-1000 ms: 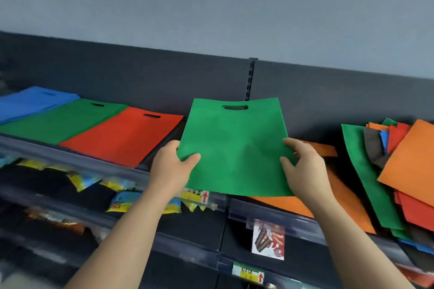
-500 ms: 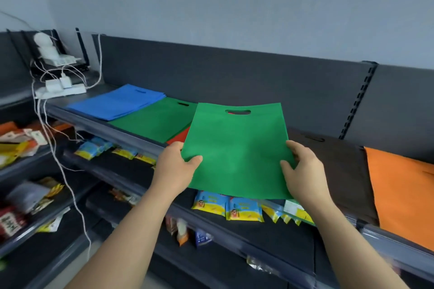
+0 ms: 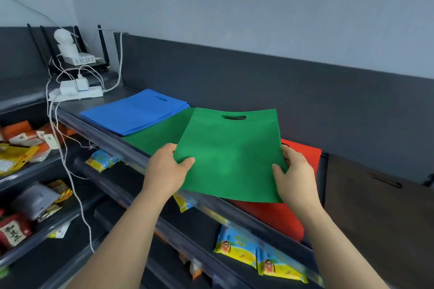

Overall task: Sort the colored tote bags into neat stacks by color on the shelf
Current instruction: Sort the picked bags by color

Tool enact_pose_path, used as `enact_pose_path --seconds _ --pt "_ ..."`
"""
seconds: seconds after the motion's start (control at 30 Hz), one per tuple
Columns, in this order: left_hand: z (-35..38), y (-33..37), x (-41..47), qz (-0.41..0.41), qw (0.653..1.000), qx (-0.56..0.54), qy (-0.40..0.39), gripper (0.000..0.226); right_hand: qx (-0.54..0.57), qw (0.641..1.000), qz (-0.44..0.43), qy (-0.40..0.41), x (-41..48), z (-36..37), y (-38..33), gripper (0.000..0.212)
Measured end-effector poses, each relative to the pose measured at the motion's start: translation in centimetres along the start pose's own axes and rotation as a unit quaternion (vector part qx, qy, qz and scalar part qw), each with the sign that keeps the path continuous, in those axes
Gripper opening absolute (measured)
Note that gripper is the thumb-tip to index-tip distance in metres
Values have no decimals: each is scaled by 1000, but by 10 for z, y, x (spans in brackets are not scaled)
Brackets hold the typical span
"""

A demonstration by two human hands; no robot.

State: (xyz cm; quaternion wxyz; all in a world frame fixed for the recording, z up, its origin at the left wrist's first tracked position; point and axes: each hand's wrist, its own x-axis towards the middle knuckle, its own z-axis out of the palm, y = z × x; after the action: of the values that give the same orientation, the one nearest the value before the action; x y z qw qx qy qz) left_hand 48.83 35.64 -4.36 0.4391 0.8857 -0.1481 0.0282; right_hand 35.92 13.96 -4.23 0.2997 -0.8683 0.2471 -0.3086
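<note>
1. Grey wall (image 3: 234, 7) stands behind a dark shelf (image 3: 101, 129), and a white power strip (image 3: 77, 94) lies at its far left end.
2. On this shelf lie a blue stack (image 3: 136, 112), then a green stack (image 3: 155, 135), then a red stack (image 3: 270, 216), and at the right a dark brown bag (image 3: 375, 206).
3. 2 hands hold 1 green bag (image 3: 230, 155) above the green stack and the red stack, tilted, with its handle hole on the far side.
4. Its near left corner is pinched by the left hand (image 3: 168, 171): thumb on top, fingers under the bag.
5. Its near right edge is gripped by the right hand (image 3: 297, 178), thumb on top, fingers curled round the edge.
6. Under the shelf lie snack packets (image 3: 237, 246).
</note>
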Motion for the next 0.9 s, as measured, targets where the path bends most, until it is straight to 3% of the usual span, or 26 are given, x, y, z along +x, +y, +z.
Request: enact_pose_path --seconds 0.33,0.53,0.7,0.9 --pt "-21 -39 87 -7 999 45 4 60 -22 1000 19 -7 41 77 -33 47" --pt "-41 -69 144 25 995 91 -35 54 -53 997 62 -2 44 122 -64 47" --pt "-52 -92 182 54 985 144 -75 43 -122 985 121 -15 37 153 -84 43" --pt "-60 -108 201 109 963 223 -101 49 -254 954 158 -30 30 179 -104 35"
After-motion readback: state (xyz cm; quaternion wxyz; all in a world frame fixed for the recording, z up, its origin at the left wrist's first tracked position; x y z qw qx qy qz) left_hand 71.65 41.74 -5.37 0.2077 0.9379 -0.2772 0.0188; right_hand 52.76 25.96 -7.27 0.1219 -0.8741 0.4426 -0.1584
